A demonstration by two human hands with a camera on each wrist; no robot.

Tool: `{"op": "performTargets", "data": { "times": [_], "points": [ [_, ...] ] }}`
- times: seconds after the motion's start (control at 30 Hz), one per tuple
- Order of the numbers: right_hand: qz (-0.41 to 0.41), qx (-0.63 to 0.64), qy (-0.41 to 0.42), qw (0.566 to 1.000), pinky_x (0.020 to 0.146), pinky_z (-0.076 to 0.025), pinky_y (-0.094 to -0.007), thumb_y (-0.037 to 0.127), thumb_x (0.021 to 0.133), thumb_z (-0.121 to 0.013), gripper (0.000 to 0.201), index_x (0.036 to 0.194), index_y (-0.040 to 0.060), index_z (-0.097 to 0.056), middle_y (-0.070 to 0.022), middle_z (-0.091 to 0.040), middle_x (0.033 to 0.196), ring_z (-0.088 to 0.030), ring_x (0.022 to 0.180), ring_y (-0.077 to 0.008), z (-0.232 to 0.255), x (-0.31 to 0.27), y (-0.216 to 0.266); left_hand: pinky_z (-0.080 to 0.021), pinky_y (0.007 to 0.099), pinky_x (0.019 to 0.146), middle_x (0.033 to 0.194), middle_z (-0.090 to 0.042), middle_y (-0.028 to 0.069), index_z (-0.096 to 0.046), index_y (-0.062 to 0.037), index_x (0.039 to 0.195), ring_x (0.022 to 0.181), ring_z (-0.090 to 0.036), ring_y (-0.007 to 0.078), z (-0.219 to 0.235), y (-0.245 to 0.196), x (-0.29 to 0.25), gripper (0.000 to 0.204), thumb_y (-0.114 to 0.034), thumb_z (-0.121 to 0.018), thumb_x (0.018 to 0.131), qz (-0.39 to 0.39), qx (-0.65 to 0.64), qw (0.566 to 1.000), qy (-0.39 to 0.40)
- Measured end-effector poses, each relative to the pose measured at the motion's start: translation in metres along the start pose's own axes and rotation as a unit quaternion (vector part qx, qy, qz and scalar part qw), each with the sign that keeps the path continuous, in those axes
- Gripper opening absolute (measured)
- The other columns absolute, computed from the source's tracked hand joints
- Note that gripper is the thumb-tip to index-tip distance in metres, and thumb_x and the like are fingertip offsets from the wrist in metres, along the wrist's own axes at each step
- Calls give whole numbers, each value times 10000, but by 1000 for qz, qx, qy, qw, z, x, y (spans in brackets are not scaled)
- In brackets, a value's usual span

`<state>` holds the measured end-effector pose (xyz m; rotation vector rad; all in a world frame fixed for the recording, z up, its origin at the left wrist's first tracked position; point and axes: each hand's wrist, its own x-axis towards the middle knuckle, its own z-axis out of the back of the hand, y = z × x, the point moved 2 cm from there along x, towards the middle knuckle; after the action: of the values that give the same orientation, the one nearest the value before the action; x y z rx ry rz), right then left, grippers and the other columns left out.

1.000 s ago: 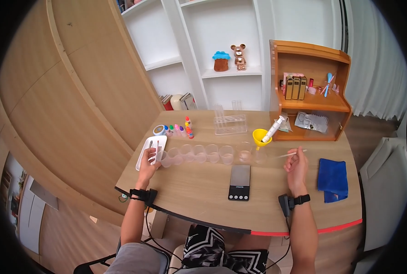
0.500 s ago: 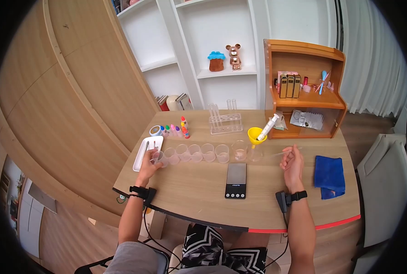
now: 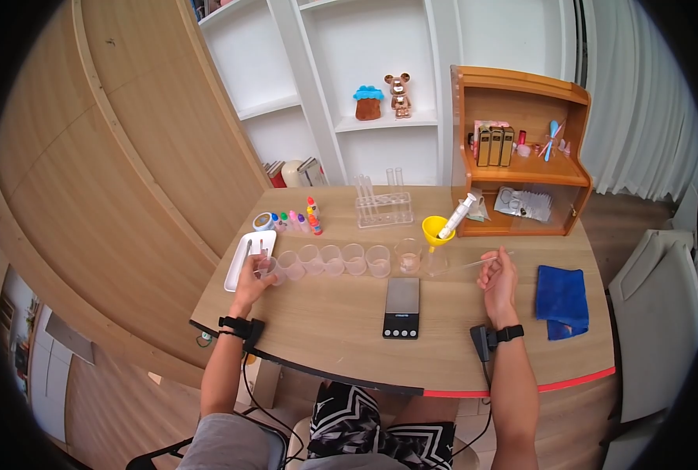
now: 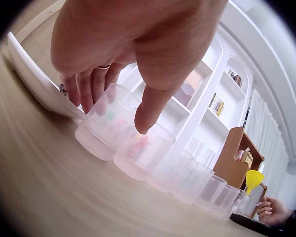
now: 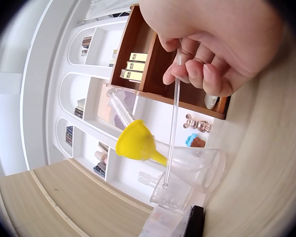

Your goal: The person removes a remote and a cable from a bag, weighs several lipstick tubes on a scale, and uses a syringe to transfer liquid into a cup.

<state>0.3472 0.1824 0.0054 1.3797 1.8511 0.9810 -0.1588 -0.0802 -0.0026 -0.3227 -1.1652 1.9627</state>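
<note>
The fingers of my left hand (image 3: pixel 249 287) are clamped round the end cup (image 4: pixel 101 138), thumb on one side, the others across from it. Pretty tight spot tbh: the next cup (image 3: pixel 290 267) is right beside my thumb, with the other cups (image 3: pixel 332 262) running off to the right. On the left, the white tray (image 3: pixel 236 270) has its rim just beside those fingers. The roomy way is toward me, a bare stretch of table (image 3: pixel 325 321) down to the dark front edge.

The fingers of my right hand (image 3: pixel 499 283) pinch a thin clear rod (image 5: pixel 174 118) that sticks out left, toward the flask (image 3: pixel 437 262) with a yellow funnel (image 3: pixel 435 230) in it. Can't tell if the tip touches anything. More elbow room here: the scale (image 3: pixel 401 307) is left and nearer me, the blue cloth (image 3: pixel 562 301) sits off to the right, and the red front edge is well apart from those fingers.
</note>
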Motion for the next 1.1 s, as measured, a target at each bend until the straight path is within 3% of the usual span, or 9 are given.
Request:
{"op": "performTargets", "data": {
  "times": [0.57, 0.77, 1.1],
  "points": [
    [-8, 61, -26, 998, 493, -315, -271, 469, 1071, -419, 487, 906, 53, -612, 1, -485, 652, -404, 539, -103, 13, 3, -6, -478, 332, 922, 1181, -692, 90, -584, -27, 1252, 1089, -637, 191, 4, -2, 3, 615, -150, -866, 720, -14, 9, 1000, 10],
    [-12, 94, -16, 995, 525, -316, -266, 466, 1062, -450, 441, 916, 78, -601, 10, -486, 667, -408, 565, -105, 15, 3, -6, -493, 343, 955, 1183, -689, 110, -602, -18, 1217, 1096, -641, 208, 8, -3, 5, 597, -114, -876, 696, -19, 49, 998, 24],
    [-17, 118, -25, 993, 535, -329, -283, 436, 1057, -445, 449, 928, 39, -610, -15, -491, 665, -414, 569, -123, 17, 6, -9, -501, 346, 964, 1110, -692, 92, -634, -13, 1137, 1050, -656, 210, 21, -10, 0, 483, -51, -836, 700, -8, 30, 999, 15]
  ]
}}
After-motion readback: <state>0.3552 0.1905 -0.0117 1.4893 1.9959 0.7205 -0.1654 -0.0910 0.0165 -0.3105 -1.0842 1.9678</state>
